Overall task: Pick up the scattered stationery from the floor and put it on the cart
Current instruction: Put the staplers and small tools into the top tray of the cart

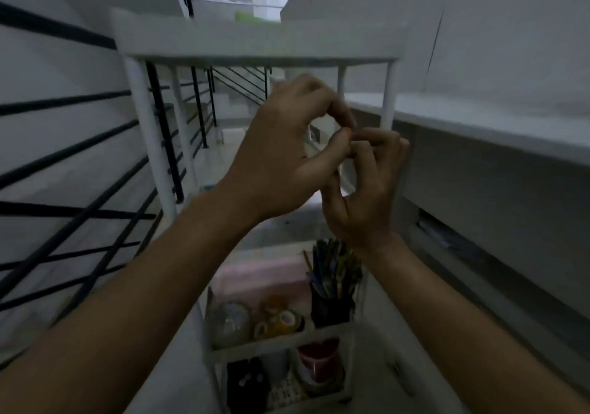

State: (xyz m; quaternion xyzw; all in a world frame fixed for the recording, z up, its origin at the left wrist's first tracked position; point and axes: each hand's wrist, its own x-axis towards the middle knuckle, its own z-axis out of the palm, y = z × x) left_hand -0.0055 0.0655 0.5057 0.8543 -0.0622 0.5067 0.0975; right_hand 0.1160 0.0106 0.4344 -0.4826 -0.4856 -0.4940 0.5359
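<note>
Left hand: the left hand (281, 145) is raised in front of the cart's upper tier; its fingers (341, 110) curl over towards the thumb, tips meeting the right hand; whether they pinch anything I cannot tell, the frame being blurred
Right hand: the right hand (364, 190) sits just beside and slightly below the left, touching it; its fingers are curled inward; a small orange thing (347, 131) shows where the two hands meet; what it is, and which hand has hold of it, I cannot tell
Cart: a white cart (255, 43) with round posts stands straight ahead; its top tray is above the hands, lower shelves below them
Middle shelf: a dark pen holder (332, 298) stuffed with pens stands at the right; tape rolls (277, 321) lie at the front centre; a pink box (258, 279) lies behind them; a clear round container (228, 321) is at the left
Bottom shelf: a red-topped jar (317, 359) at the right; dark items beside it too blurred to name
Surroundings: a black railing (73, 171) runs along the left; a white tabletop (479, 123) edge runs along the right
</note>
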